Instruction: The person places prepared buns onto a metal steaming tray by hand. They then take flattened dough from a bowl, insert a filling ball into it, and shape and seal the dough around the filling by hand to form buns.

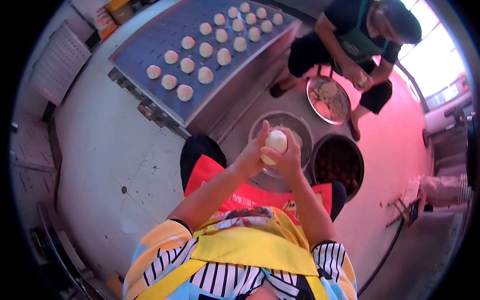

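A pale ball of dough (275, 142) is cupped between my two hands, over my lap. My left hand (250, 156) presses on its left side, thumb pointing up. On the other side, the fingers of my right hand (291, 156) curl around the dough. Beneath them stands a round metal basin (307, 122), its contents mostly hidden by my hands. Next to it, a dark bucket (362, 172) holds several reddish-brown lumps.
At the upper left, a blue-grey perforated tray table (135, 47) carries rows of dough balls (205, 75). Across from me a seated person (345, 45) handles a small pale piece above a metal bowl (336, 120). A low stool (407, 207) stands at the right.
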Demonstrator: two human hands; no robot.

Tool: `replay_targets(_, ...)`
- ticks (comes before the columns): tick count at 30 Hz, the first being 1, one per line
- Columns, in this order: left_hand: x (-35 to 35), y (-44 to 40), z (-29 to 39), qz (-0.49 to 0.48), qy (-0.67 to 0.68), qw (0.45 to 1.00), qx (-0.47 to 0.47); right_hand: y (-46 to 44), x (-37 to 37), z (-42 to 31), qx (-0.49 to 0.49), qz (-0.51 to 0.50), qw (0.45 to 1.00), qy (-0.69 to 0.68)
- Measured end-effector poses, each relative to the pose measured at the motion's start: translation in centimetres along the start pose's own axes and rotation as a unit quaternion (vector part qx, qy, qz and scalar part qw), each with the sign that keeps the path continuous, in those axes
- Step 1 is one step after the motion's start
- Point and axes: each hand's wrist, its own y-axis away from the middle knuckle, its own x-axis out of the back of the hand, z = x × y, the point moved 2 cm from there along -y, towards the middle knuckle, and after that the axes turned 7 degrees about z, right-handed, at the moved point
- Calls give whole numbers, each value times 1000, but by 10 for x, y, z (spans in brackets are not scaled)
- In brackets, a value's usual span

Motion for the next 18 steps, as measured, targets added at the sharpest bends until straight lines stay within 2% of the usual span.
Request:
replay_targets(1, -4, 4, 5, 24, -17, 999, -33, -4, -3, 4, 34, 5, 998, 54)
replay_targets(2, -2, 6, 10, 30, -15, 999, -25, -7, -7, 5, 65, 14, 992, 107)
replay_targets(3, 0, 7, 16, 36, -13, 999, -17, -10, -13, -13, 72, -9, 995, 63)
replay_targets(6, 15, 4, 29, 20, -6, 999, -46, -18, -27, -19, -2, -80, 995, -63)
replay_targets(7, 19, 4, 32, 22, 6, 998, -52, -20, -35, -10, -48, -71, 993, -76)
replay_targets(10, 15, 15, 53, 40, 17, 996, -75, -29, -48, -18, 108, -58, 989, 87)
replay_targets(13, 17, 34, 70, 30, 21, 994, -101, -28, -69, -50, 113, -107, 988, -3)
replay_targets(16, 25, 51, 83, 29, 42, 986, -158, -31, -96, -39, 143, -52, 977, 148)
replay_targets(18, 30, 64, 71, 40, 65, 982, -176, -27, -105, -41, 169, -40, 967, 184)
